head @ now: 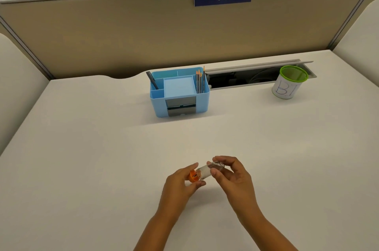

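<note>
Orange sharpener head (192, 177) was pinched between thumb and fingertips of the left hand (178, 185); the right hand (232, 177) clamped the clear barrel (206, 169) that met it, both held above the desk (102, 148). Done well, the parts probably wanted keeping in line, eased with a gentle twist, never jerked.

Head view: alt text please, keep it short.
The left hand pinches the orange end of a small pencil sharpener and the right hand pinches its clear barrel, over a white desk. Behind stand a blue organizer with pencils and a green-rimmed white cup.
</note>
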The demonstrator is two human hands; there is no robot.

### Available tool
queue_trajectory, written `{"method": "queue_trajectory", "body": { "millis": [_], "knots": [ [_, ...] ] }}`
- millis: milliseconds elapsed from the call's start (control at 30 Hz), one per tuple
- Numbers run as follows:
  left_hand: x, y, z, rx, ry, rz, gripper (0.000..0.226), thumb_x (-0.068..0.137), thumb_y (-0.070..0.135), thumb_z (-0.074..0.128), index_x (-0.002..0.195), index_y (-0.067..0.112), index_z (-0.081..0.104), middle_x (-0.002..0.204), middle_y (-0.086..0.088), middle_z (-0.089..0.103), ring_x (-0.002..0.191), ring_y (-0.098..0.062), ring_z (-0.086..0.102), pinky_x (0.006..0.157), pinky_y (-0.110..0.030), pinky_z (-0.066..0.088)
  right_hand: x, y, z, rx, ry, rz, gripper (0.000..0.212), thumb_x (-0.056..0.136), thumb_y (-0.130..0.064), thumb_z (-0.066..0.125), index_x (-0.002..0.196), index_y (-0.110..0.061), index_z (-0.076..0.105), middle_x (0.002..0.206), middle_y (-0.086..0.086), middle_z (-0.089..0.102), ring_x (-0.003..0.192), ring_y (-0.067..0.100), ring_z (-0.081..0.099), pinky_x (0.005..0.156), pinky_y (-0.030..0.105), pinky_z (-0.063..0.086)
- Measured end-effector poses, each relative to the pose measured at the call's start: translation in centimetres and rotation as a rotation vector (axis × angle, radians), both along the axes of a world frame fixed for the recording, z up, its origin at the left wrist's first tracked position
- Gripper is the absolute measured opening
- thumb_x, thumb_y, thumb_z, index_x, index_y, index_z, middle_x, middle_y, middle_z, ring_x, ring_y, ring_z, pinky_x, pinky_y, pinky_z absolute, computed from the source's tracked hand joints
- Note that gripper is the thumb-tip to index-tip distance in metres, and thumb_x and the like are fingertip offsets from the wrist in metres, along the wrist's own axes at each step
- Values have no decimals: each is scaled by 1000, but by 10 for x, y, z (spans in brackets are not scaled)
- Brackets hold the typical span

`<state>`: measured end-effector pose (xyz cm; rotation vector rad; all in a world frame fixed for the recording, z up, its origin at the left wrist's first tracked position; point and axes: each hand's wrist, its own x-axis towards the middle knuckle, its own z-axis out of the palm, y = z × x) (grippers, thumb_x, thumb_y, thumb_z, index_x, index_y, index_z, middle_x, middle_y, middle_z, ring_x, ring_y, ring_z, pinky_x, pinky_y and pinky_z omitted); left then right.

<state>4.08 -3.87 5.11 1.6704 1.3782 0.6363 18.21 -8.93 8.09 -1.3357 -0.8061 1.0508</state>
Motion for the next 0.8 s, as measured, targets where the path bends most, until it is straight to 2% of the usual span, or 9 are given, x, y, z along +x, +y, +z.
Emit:
{"method": "queue_trajectory", "body": {
  "millis": [100, 200, 267, 367, 433, 500, 667, 733, 800],
  "knots": [
    [-4, 6, 12, -82, -12, -127, 52, 72, 28, 73, 121, 26, 54, 103, 15, 60, 85, -5, 61, 76, -9, 43, 5, 2, 2, -6, -20, 22, 30, 78, -6, 70, 93, -30, 63, 94, -16, 73, 91, 7, 69, 70, 9, 51],
    [-3, 8, 27, -148, -203, -192, 33, 83, 29, 58, 115, 20, 58, 87, 10, 62, 60, -3, 59, 66, -15, 52, 10, 4, 5, -12, 26, 8, 25, 78, -9, 71, 95, -27, 63, 94, -5, 72, 88, 11, 71, 68, 16, 54],
    [1, 6, 35, -134, -325, -151, 32, 86, 37, 41, 102, 18, 60, 78, 1, 58, 52, -4, 51, 63, -22, 55, 11, 6, 7, -33, 27, 25, 23, 78, -12, 71, 95, -22, 60, 96, 1, 68, 85, 13, 71, 67, 21, 57],
    [10, 3, 41, -94, -422, 51, 36, 91, 35, 29, 79, 14, 55, 66, -3, 50, 46, -3, 46, 49, -18, 49, 7, 6, 11, -70, -45, 132, 19, 80, -16, 69, 94, -20, 56, 96, 9, 64, 76, 15, 72, 60, 22, 57],
    [14, 4, 43, -66, -407, 164, 36, 96, 25, 28, 71, 14, 51, 62, -2, 49, 47, -5, 47, 44, -15, 44, 3, 3, 13, -76, -107, 183, 17, 80, -18, 70, 92, -23, 59, 93, 10, 65, 69, 14, 70, 56, 21, 55],
    [14, 7, 43, -19, -344, 192, 37, 97, 21, 28, 68, 16, 49, 62, -1, 50, 51, -10, 46, 44, -16, 41, 0, 1, 14, -62, -127, 176, 18, 77, -14, 73, 89, -25, 65, 92, 9, 66, 67, 13, 68, 55, 19, 54],
    [16, 5, 42, 40, -237, 213, 36, 97, 23, 28, 65, 22, 46, 61, 1, 51, 52, -12, 44, 50, -23, 37, -3, -3, 19, -54, -242, 74, 27, 72, -13, 78, 82, -35, 66, 93, -5, 69, 71, 12, 68, 64, 21, 56],
    [18, 5, 41, 45, -210, 222, 36, 97, 26, 29, 65, 23, 46, 60, 2, 51, 52, -11, 44, 50, -20, 37, -4, -4, 20, -40, -272, 43, 28, 71, -13, 78, 81, -35, 66, 93, -9, 69, 74, 8, 68, 64, 17, 54],
    [19, 5, 40, 63, -184, 222, 36, 96, 27, 29, 64, 24, 45, 59, 3, 50, 53, -10, 43, 48, -12, 36, -4, -5, 21, -21, -274, 24, 28, 70, -11, 79, 80, -35, 66, 92, -11, 69, 76, 4, 67, 62, 12, 52]
  ]
}}
